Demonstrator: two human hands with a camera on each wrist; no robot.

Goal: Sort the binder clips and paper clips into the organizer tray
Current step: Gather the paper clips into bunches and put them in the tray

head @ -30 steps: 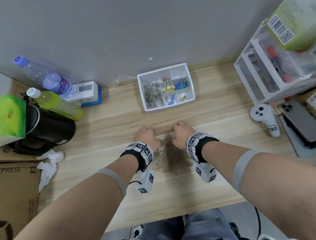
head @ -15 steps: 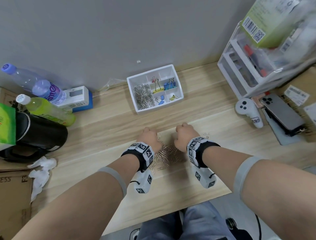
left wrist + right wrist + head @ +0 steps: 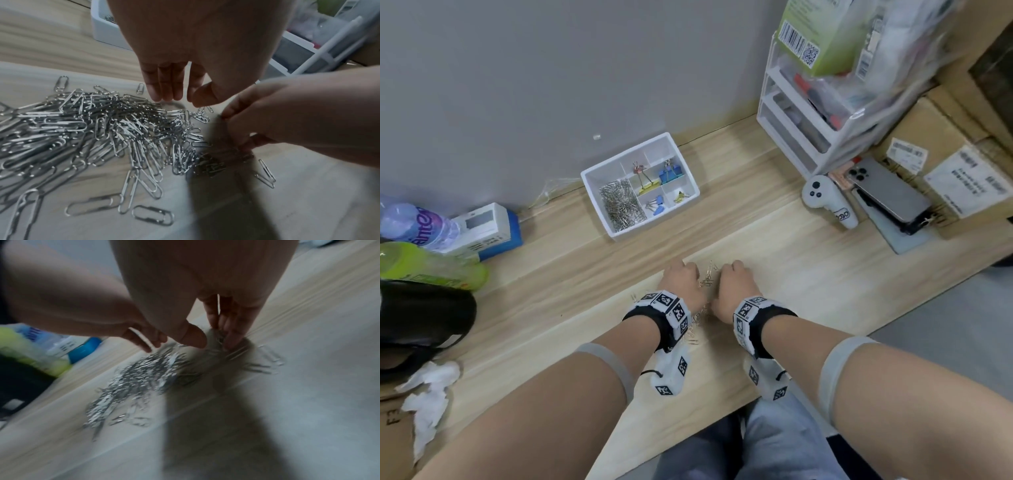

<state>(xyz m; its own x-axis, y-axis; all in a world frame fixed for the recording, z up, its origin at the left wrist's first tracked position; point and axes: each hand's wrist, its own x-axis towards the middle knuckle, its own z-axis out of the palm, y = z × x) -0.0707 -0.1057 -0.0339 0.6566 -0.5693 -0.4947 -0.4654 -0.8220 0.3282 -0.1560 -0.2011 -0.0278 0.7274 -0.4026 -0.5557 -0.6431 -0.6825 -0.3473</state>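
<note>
A heap of silver paper clips (image 3: 98, 129) lies on the wooden desk, between my two hands and mostly hidden under them in the head view (image 3: 707, 278). My left hand (image 3: 179, 100) stands at the heap's far edge, fingers straight and pointing down, holding nothing. My right hand (image 3: 211, 340) curls its fingers and thumb round a blurred clump of clips at the heap's right side. The white organizer tray (image 3: 599, 173) sits farther back by the wall. It holds paper clips in its long left compartment and coloured binder clips (image 3: 670, 173) in the smaller ones.
Bottles (image 3: 421, 263), a black container (image 3: 421, 318) and a blue-white box (image 3: 489, 229) crowd the left. On the right are a white drawer unit (image 3: 801, 130), a controller (image 3: 828, 202), a phone (image 3: 887, 192) and cardboard boxes. Crumpled tissue (image 3: 428, 394) lies near left.
Both hands have slid closer together and slightly away from me, pushing the clips into a tighter heap. The head view has swung to the right.
</note>
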